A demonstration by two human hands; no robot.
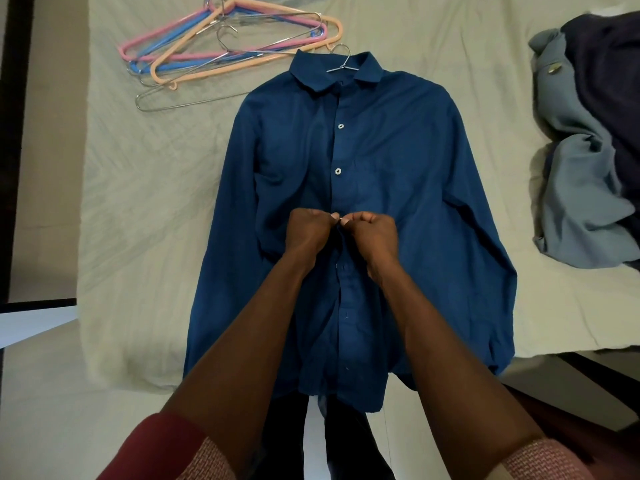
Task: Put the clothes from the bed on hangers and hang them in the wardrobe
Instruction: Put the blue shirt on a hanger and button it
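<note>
On the bed (pixel 138 188), a blue shirt (pixel 398 168) lies flat, a wire hanger (pixel 341 60) inside its collar, its hem hanging over the near edge. Left hand (pixel 308 230) and right hand (pixel 372 233) each pinch the placket at mid-chest, touching. Spare hangers (pixel 221 50) lie heaped at upper left; more clothes (pixel 588 150) are piled at the right edge.

A single head-worn wide-angle view looks steeply down and forward over the foot edge of a bed covered with a pale cream sheet (pixel 145 202). It sits close: both bare forearms enter from 6 o'clock, the bed runs toward 12 o'clock, and straight lines bow at the frame edges.
</note>
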